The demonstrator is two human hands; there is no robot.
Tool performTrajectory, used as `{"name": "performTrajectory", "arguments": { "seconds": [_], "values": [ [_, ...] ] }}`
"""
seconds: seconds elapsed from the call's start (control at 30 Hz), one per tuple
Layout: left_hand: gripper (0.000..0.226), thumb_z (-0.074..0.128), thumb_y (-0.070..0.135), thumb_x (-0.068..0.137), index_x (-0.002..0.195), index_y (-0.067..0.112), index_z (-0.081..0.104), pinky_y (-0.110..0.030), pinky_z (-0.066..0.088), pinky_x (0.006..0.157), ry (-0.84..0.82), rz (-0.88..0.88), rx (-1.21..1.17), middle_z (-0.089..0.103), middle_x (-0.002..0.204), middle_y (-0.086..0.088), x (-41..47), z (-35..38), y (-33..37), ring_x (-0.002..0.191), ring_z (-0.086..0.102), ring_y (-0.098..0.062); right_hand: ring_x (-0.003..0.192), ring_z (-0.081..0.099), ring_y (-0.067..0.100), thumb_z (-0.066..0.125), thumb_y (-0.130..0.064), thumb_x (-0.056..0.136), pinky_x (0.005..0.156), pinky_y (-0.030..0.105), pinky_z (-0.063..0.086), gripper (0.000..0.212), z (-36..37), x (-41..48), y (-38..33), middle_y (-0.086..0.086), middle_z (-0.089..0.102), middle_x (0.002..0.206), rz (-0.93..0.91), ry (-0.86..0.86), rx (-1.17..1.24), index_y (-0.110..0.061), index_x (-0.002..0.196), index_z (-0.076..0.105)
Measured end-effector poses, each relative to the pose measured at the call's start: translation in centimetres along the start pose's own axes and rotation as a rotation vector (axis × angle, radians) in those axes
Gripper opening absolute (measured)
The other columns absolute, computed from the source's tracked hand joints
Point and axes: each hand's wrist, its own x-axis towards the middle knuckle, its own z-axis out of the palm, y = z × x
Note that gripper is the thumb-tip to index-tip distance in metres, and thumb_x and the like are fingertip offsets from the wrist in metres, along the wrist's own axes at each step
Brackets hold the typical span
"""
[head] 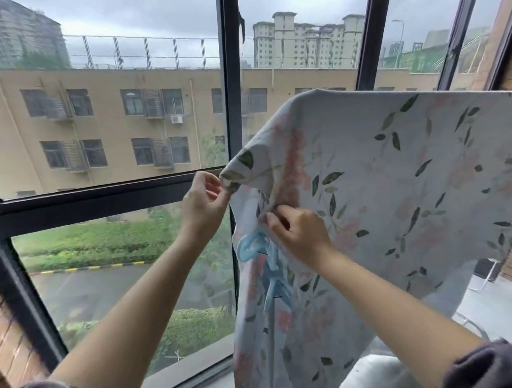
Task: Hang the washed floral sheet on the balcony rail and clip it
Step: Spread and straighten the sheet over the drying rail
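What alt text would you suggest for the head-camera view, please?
The left hand pinches the folded corner of a pale, leaf-and-flower printed fabric sheet, while the right hand pinches its edge just below. The sheet hangs before a dark-framed window overlooking beige buildings.

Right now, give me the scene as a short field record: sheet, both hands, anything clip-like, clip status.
sheet: pale floral fabric sheet, draped over a support along its top edge; the support is hidden
left hand: left hand pinches the sheet's left corner fold
right hand: right hand pinches fabric lower down, to the right of the left hand
blue item: light blue plastic piece against the sheet, left of the right hand; clip or hanger, cannot tell
clip status: no clip seen on the top edge
backdrop: dark metal window frame
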Motion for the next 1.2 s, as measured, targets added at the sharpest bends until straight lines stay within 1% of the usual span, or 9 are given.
{"name": "performTrajectory", "arguments": {
  "seconds": [0.13,0.23,0.33,0.43,0.57,0.7,0.9,1.03,1.2],
  "values": [
    [0.005,0.059,0.023,0.09,0.09,0.018,0.061,-0.016,0.046,0.064,-0.144,-0.052,0.008,0.064,0.081,0.002,-3.1,2.7,-0.9,0.074,0.059,-0.014,0.055,0.039,0.007,0.037,-0.045,0.086,0.048,0.02,0.029,0.033,0.6,-3.4,4.3,-0.008,0.04,0.062,0.087,0.146,0.185,-0.015,0.073,0.043],
    [0.031,0.053,0.042,0.09,0.099,0.017,0.068,-0.008,0.037,0.066,-0.275,0.013,0.098,0.061,0.09,0.005,-4.0,4.9,-0.2,0.077,0.055,-0.003,0.064,0.045,0.005,0.042,-0.052,0.081,0.054,0.016,0.035,0.033,1.3,-5.6,7.2,-0.012,0.044,0.073,0.183,0.123,0.293,-0.019,0.085,0.046],
    [0.05,0.048,0.062,0.079,0.102,0.021,0.066,-0.024,0.038,0.069,-0.297,0.09,0.253,0.05,0.081,0.012,-4.1,6.9,1.1,0.075,0.048,-0.008,0.067,0.046,0.006,0.046,-0.055,0.082,0.057,0.02,0.038,0.031,1.4,-6.3,9.7,-0.01,0.047,0.078,0.199,0.068,0.4,-0.024,0.089,0.046],
    [0.03,0.058,0.036,0.085,0.093,0.008,0.065,-0.034,0.039,0.067,-0.172,0.083,0.34,0.058,0.082,-0.002,-3.9,8.7,2.1,0.078,0.054,-0.024,0.067,0.048,0.006,0.045,-0.042,0.088,0.058,0.026,0.039,0.021,0.2,-5.3,12.2,-0.008,0.051,0.083,0.169,0.026,0.443,-0.023,0.095,0.048],
    [0.019,0.043,0.028,0.092,0.093,0.015,0.057,-0.042,0.048,0.069,0.058,-0.152,-0.129,0.062,0.085,-0.006,-4.2,10.3,3.4,0.078,0.059,-0.025,0.069,0.048,0.002,0.047,-0.026,0.094,0.061,0.023,0.038,0.008,-2.0,-2.5,14.7,-0.011,0.052,0.088,0.104,-0.071,0.483,-0.025,0.101,0.048],
    [0.015,0.044,0.023,0.099,0.088,0.021,0.055,-0.02,0.048,0.05,0.22,-0.36,-0.463,0.06,0.077,0.003,-6.0,11.7,5.7,0.058,0.06,-0.002,0.084,0.052,0.002,0.05,-0.042,0.092,0.073,0.027,0.045,0.016,-2.4,-2.0,14.7,-0.018,0.051,0.09,0.018,-0.352,0.398,-0.029,0.101,0.048],
    [0.021,0.054,0.019,0.094,0.076,0.008,0.055,-0.03,0.05,0.051,0.17,-0.341,-0.182,0.062,0.068,-0.003,-8.8,12.9,6.6,0.059,0.061,-0.011,0.081,0.054,0.004,0.059,-0.065,0.076,0.069,0.025,0.042,0.043,-1.2,-4.6,14.1,-0.017,0.054,0.092,0.021,-0.578,0.243,-0.032,0.099,0.045],
    [0.035,0.053,0.018,0.094,0.061,0.017,0.043,-0.016,0.033,0.049,0.187,-0.184,0.206,0.048,0.057,0.005,-9.4,13.2,7.3,0.051,0.043,-0.009,0.087,0.062,0.021,0.039,-0.047,0.094,0.072,0.031,0.046,0.03,-1.0,-5.6,12.4,-0.001,0.066,0.094,-0.21,-0.626,0.046,-0.021,0.098,0.055],
    [0.029,0.052,0.014,0.094,0.068,0.011,0.04,-0.03,0.018,0.053,0.191,-0.133,0.482,0.046,0.055,-0.009,-11.5,11.2,4.3,0.051,0.039,-0.028,0.095,0.061,0.029,0.031,-0.037,0.1,0.07,0.03,0.038,0.036,-0.2,-7.5,11.0,0.008,0.067,0.102,-0.308,-0.681,0.035,-0.018,0.109,0.061]
  ]
}}
